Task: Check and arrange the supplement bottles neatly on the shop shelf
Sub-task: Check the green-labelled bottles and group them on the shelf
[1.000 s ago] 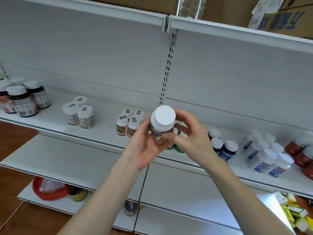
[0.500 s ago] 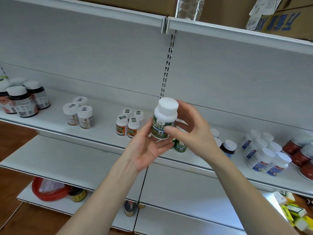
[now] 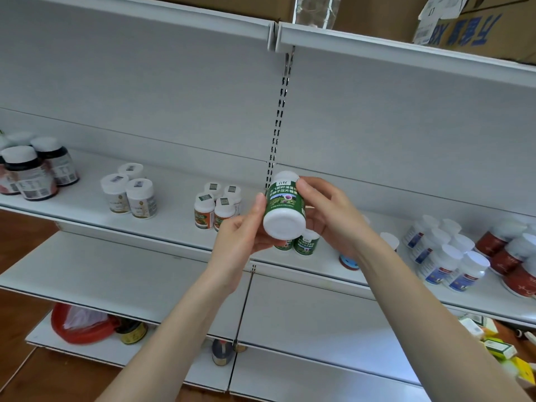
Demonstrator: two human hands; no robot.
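White shelf point(image 3: 174, 204), grey back panel point(image 3: 145, 97), wooden floor point(image 3: 23, 236).

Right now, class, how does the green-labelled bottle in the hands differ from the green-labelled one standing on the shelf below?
The held bottle is tilted, base toward the camera; the shelf bottle stands upright. The left hand and right hand grip the held bottle; the shelf bottle is untouched. Both: green labels, white caps.

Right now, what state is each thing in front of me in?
Held green bottle: capped, tipped, base toward camera.
Left hand: grips it.
Right hand: grips it.
Shelved green bottles: upright, capped.
Orange-label bottles: upright, capped.
Blue-label bottles: standing, capped.
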